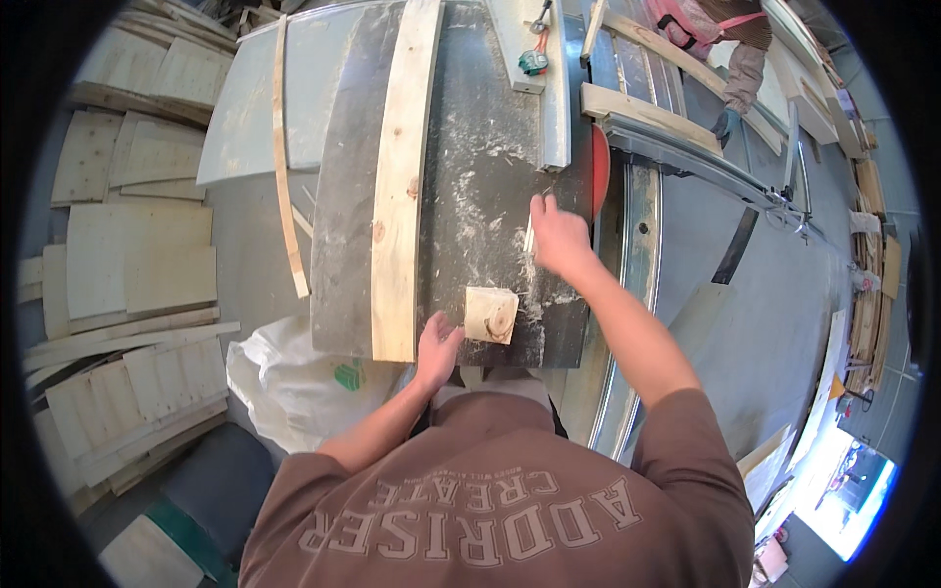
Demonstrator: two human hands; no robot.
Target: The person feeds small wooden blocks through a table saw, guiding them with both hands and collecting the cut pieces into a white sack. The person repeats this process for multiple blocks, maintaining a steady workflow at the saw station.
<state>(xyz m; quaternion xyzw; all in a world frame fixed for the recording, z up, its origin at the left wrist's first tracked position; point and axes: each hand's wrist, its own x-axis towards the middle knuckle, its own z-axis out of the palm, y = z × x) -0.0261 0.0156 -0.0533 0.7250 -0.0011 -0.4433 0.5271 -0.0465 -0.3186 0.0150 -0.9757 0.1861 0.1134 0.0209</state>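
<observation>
On the dark, sawdust-covered saw table [461, 127], a small square wood block [490, 316] with a knot lies near the front edge. My left hand [441, 345] is just left of the block, fingers slightly apart and a little blurred, holding nothing visible. Farther forward and to the right, my right hand [562, 235] pinches a thin wood strip [530, 236], partly hidden by the fingers. That hand is close to the metal fence [556, 127] and the red curved guard [600, 169]. A long pine board [400, 186] lies lengthwise on the table, left of the block.
At the upper right, a co-worker's gloved hand [727, 127] is by a wood board [652, 113] on the sliding frame. Boards are stacked [137, 255] along the left. A white sack [294, 382] stands below the table's front left. A narrow strip [282, 147] lies farther left.
</observation>
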